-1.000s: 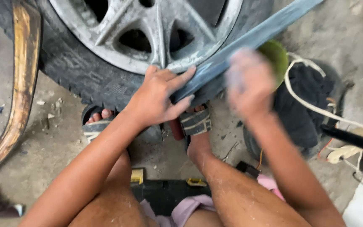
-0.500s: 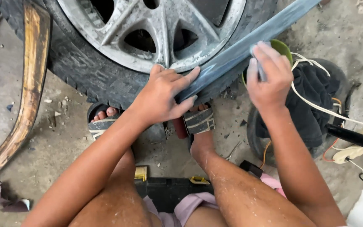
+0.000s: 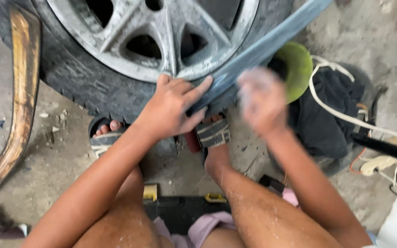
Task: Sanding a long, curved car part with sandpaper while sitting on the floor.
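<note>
While the left hand (image 3: 173, 108) lies flat against the tyre (image 3: 76, 78), fingers spread and pressing the lower end of a long flat metal bar (image 3: 263, 48) near the rim's edge, the right hand (image 3: 263, 101) is a blur at about three o'clock from it; whether its fingers are curled around something pale or simply loose, I cannot tell. The bar runs from the left fingertips up toward one o'clock, crossing the tyre's sidewall and leaving the picture at the top. Its lower end sits at the seam where rubber meets the dusty alloy wheel (image 3: 161, 32), at the wheel's six o'clock.

Judging by this, the work on the tyre bead looks early: the tyre sits fully around the rim, with no section visibly lifted clear. Both sandalled feet (image 3: 212, 133) brace just below the tyre. A green bowl (image 3: 297, 69) rests at three o'clock from the bar, beside a dark cloth (image 3: 327, 119) and a white cord (image 3: 345, 115). A curved rusty strip (image 3: 21, 92) lies at nine o'clock on the concrete floor (image 3: 391, 36).
</note>
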